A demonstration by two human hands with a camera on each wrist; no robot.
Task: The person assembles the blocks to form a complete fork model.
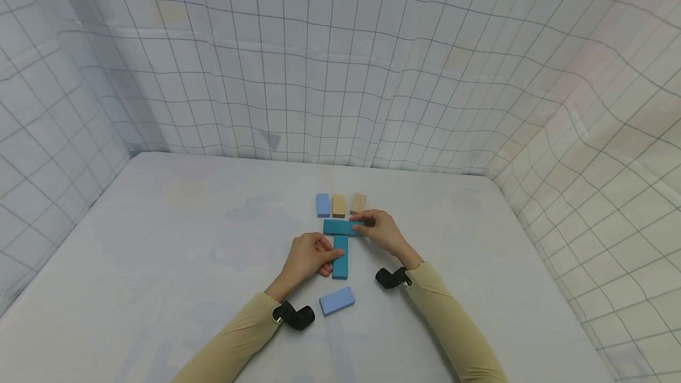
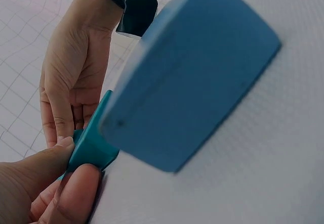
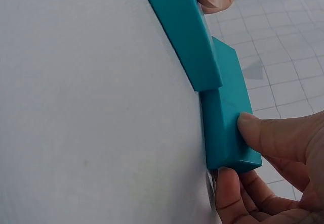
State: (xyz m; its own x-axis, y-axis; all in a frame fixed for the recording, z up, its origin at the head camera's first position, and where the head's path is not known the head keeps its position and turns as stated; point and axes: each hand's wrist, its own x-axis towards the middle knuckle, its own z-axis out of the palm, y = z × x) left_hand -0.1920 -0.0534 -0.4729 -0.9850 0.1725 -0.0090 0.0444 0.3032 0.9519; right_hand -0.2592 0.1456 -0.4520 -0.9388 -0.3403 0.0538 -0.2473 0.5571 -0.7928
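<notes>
Two long teal blocks lie on the white table in a T. The crosswise block (image 1: 336, 227) is at the far side, and the lengthwise block (image 1: 341, 265) points toward me, its far end against the crosswise one. My left hand (image 1: 308, 256) holds the lengthwise block from the left, thumb on top and fingers at its side. With thumb and fingers, my right hand (image 1: 382, 231) grips the right end of the crosswise block (image 3: 230, 128). In the right wrist view, the lengthwise block (image 3: 185, 37) meets the crosswise block's side.
Beyond the crosswise block stand a light blue block (image 1: 323, 205), a yellow block (image 1: 339, 205) and a tan block (image 1: 359, 202) in a row. Another light blue block (image 1: 337, 301) lies nearer me, between the forearms. Grid-patterned curtains (image 1: 319, 75) surround the table (image 1: 175, 265).
</notes>
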